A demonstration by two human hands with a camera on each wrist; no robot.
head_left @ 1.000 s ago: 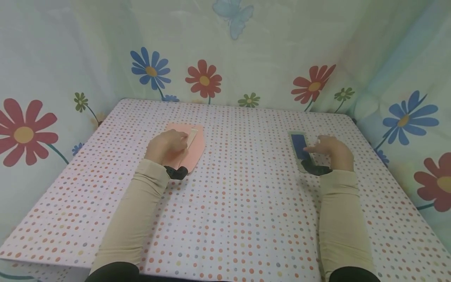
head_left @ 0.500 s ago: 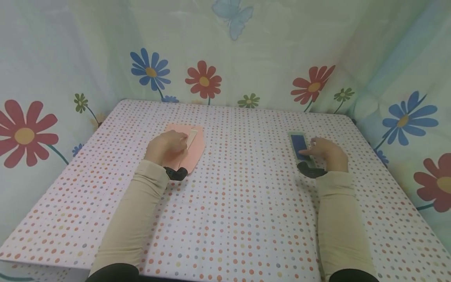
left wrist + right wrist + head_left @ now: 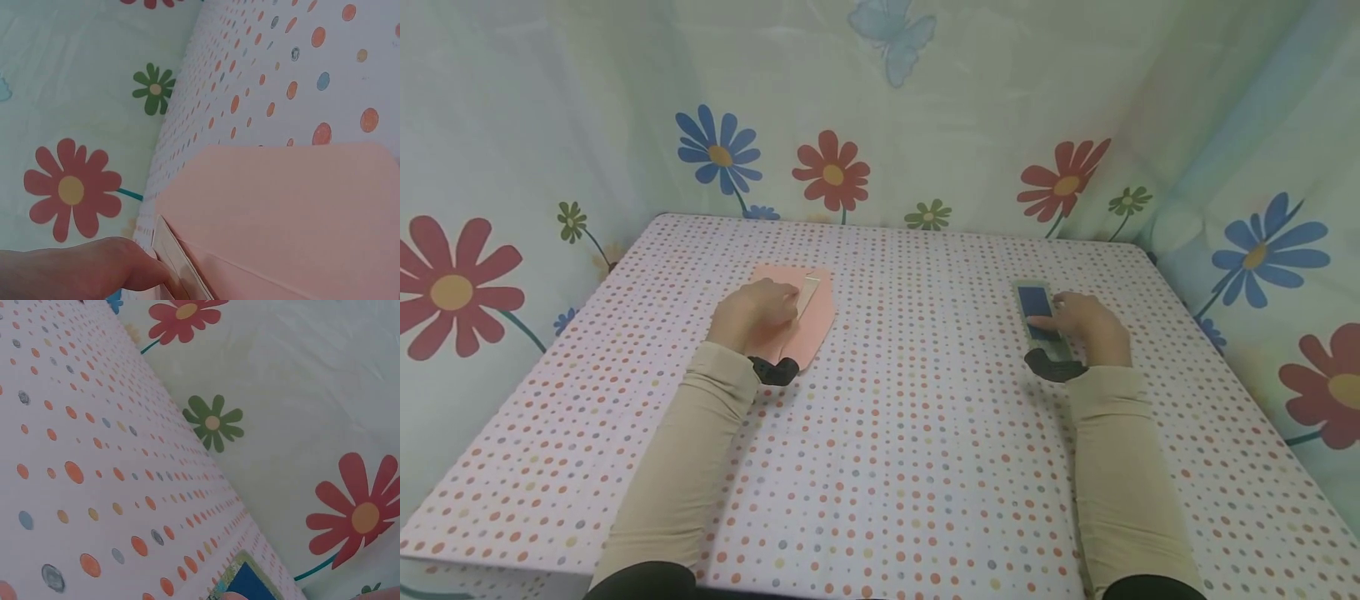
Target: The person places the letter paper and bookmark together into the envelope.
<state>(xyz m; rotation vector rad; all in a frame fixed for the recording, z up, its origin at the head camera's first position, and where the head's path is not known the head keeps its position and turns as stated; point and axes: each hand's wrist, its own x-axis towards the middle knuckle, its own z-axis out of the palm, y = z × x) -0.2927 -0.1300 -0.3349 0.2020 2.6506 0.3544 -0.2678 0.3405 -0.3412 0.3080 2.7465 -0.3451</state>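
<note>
A pink flat sheet [image 3: 812, 333] with cut corners, perhaps an envelope, lies on the left of the table. My left hand [image 3: 754, 310] is over it, pinching a narrow cream strip [image 3: 808, 293]. In the left wrist view the thumb presses against the cream strip's edge [image 3: 182, 259]; the fingers behind are hidden. On the right lies a card-like rectangle [image 3: 1034, 298], blue with a patterned green border. My right hand [image 3: 1090, 323] has its thumb over the blue middle and its forefinger near the right edge. The right wrist view shows only a corner of the card [image 3: 249, 575] between thumb and finger.
The table wears a white cloth [image 3: 925, 433] with coloured dots. Curtains [image 3: 940, 117] printed with flowers and a butterfly hang behind and at both sides. Each wrist carries a black mount, such as the left one [image 3: 773, 371].
The right hand has slid left over the blue card, its thumb reaching farther across. The card and the left hand look unmoved.
</note>
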